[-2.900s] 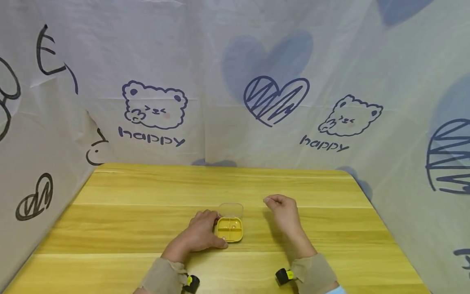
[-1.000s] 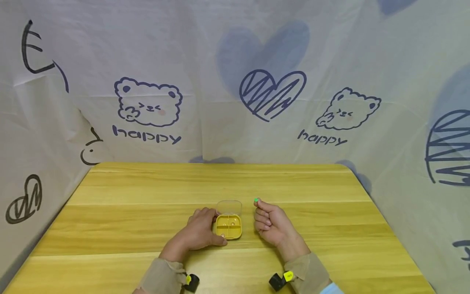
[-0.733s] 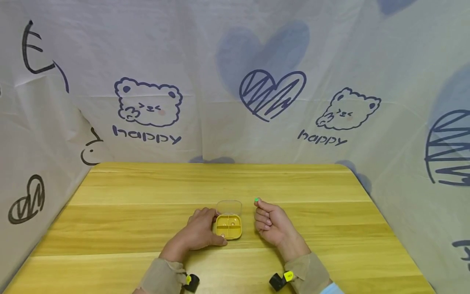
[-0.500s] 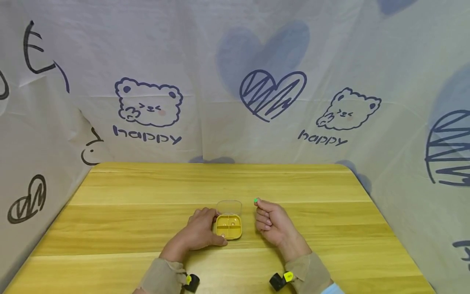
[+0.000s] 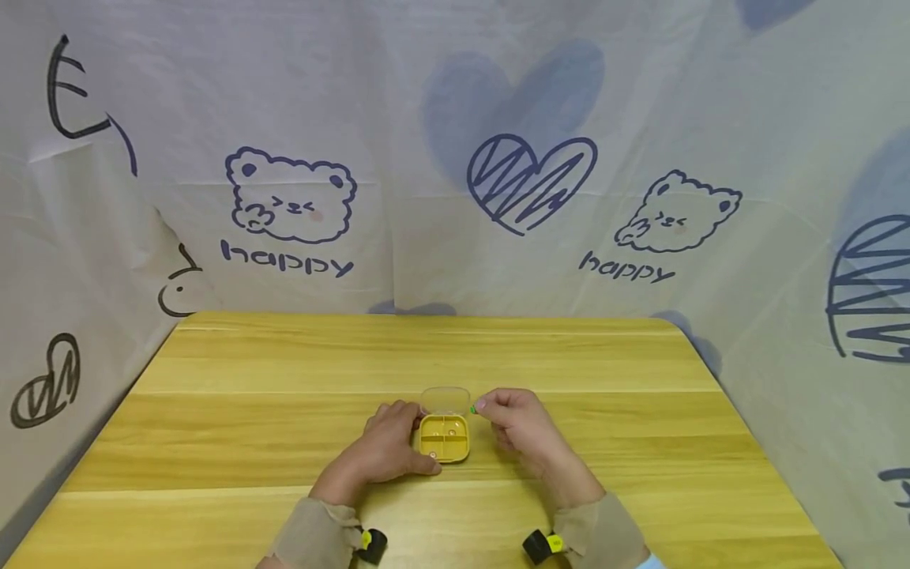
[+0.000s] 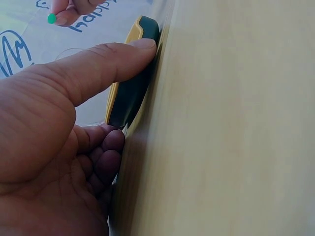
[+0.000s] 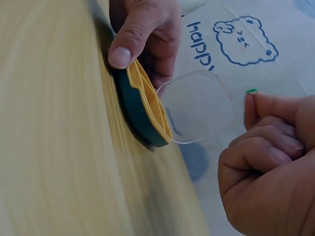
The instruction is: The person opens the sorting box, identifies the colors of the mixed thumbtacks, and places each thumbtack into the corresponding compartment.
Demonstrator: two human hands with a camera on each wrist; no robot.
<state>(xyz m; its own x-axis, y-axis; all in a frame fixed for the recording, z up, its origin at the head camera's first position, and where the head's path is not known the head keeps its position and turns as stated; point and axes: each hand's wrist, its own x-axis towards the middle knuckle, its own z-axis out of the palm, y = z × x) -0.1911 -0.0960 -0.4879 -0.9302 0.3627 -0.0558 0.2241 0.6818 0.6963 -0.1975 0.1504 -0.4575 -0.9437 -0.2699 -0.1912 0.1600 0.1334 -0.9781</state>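
A small yellow pill box (image 5: 456,451) with four-way dividers sits mid-table, its clear lid (image 7: 199,105) tilted up at the far side. Its outer shell (image 6: 133,91) looks dark green in the wrist views. My left hand (image 5: 387,446) grips the box from the left, thumb at the near edge and fingers at the far side. Tiny roundish pieces lie in some compartments, one of them at the near left (image 5: 432,455). Between thumb and index finger, my right hand (image 5: 522,423) pinches a tiny bright green piece (image 7: 252,91) above the table, just right of the lid.
The wood-grain table (image 5: 249,442) is bordered at the back and sides by pale cloth (image 5: 398,118) printed with bears and hearts. Black wrist cameras (image 5: 371,545) sit on both wrists, strapped over beige bands.
My right hand has moved left toward the lid and turned over, still pinching the green piece, which was hidden in the earliest frame. My left hand and the box stay put.
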